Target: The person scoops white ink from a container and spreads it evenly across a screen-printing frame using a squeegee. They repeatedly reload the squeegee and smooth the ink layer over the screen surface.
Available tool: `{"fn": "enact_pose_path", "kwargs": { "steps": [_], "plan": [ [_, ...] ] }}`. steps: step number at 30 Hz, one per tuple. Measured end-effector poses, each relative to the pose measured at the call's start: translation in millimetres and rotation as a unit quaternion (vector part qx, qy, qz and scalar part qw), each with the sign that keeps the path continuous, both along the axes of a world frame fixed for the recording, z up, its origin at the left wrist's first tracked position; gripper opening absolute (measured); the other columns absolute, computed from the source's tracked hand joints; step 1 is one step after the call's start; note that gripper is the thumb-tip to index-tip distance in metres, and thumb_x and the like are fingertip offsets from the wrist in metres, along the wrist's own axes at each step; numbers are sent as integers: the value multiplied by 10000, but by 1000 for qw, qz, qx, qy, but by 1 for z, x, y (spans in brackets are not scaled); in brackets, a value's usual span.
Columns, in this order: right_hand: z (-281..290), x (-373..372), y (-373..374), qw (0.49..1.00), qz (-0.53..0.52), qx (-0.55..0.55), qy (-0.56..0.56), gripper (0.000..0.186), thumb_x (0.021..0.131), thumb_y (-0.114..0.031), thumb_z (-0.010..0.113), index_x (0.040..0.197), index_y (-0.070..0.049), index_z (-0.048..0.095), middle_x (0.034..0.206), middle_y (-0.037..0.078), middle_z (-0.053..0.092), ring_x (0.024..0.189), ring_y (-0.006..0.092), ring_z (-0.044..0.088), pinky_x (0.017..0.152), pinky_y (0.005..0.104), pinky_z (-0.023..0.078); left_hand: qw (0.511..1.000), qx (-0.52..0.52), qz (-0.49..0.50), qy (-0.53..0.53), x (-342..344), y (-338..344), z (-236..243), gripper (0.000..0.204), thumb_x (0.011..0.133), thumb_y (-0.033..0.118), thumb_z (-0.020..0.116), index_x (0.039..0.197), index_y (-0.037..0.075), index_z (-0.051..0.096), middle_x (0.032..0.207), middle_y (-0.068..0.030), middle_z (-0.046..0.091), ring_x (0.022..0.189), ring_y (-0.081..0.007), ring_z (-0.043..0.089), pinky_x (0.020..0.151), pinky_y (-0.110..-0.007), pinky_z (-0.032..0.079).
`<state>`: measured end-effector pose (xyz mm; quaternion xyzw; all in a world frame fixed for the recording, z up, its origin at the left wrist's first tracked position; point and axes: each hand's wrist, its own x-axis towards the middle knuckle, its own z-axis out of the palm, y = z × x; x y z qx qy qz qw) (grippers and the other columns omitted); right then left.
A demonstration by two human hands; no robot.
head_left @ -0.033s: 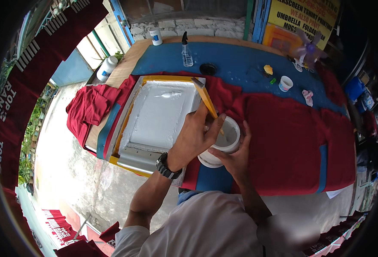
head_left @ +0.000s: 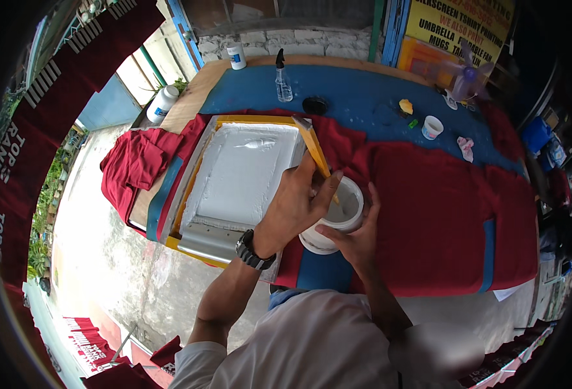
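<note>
The right hand [head_left: 358,241] cups the near side of a white tub [head_left: 338,217], fingers wrapped on its wall; the tub stands on red cloth [head_left: 428,214] at the near table edge, just right of the screen frame [head_left: 240,175]. The left hand [head_left: 299,204], with a dark watch at the wrist, is closed around the lower end of a yellow-edged squeegee [head_left: 313,146], whose blade tip sits at the tub rim. The squeegee slants up and left over the frame's right rail. The frame is rectangular, yellow-bordered, its mesh coated white; it lies flat on the cloth, its near rail overhanging the table edge. A bundle of red shirts [head_left: 140,165] hangs off the left table edge. Right of the tub the red cloth lies bare up to the right edge. Farther back, on the blue top [head_left: 364,97]: a clear spray bottle [head_left: 283,81], a black round lid [head_left: 315,105], a small white cup [head_left: 432,127]. A white jar [head_left: 236,56] and a white bottle [head_left: 161,104] stand at the far left. A yellow sign [head_left: 461,29] with dark lettering hangs at far right. Both hands and the tub hold the same positions as in the earlier frame.
</note>
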<state>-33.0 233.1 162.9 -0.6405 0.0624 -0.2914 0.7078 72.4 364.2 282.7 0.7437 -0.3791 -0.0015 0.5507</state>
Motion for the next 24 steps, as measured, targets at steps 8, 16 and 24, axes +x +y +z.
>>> {"fn": "enact_pose_path", "kwargs": {
  "steps": [8, 16, 24],
  "plan": [
    [17, 26, -65, 955, 159, -246, 40, 1723, 566, -291, 1136, 1787, -156, -72, 1666, 218, 495, 1572, 380, 475, 1331, 562, 366, 995, -98, 2, -22, -29, 44, 50, 250, 1074, 128, 770, 1146, -52, 613, 958, -146, 754, 790, -209, 788, 681, -334, 648],
    [10, 16, -45, 982, 140, -114, 59, 1703, 572, -204, 1127, 1788, -169, -64, 1551, 206, 611, 1474, 361, 589, 1292, 544, 428, 962, -273, -1, -12, -78, 98, 65, 267, 1063, 42, 723, 1231, -34, 530, 1059, -223, 713, 899, -240, 773, 754, -362, 686],
    [9, 2, -36, 992, 74, -82, 60, 1634, 616, -182, 1107, 1774, -130, -46, 1531, 208, 602, 1449, 349, 604, 1272, 541, 455, 967, -245, -12, -73, -66, 96, 34, 264, 1067, 51, 705, 1225, -22, 506, 1017, -220, 705, 883, -270, 774, 690, -374, 679]
  ]
}}
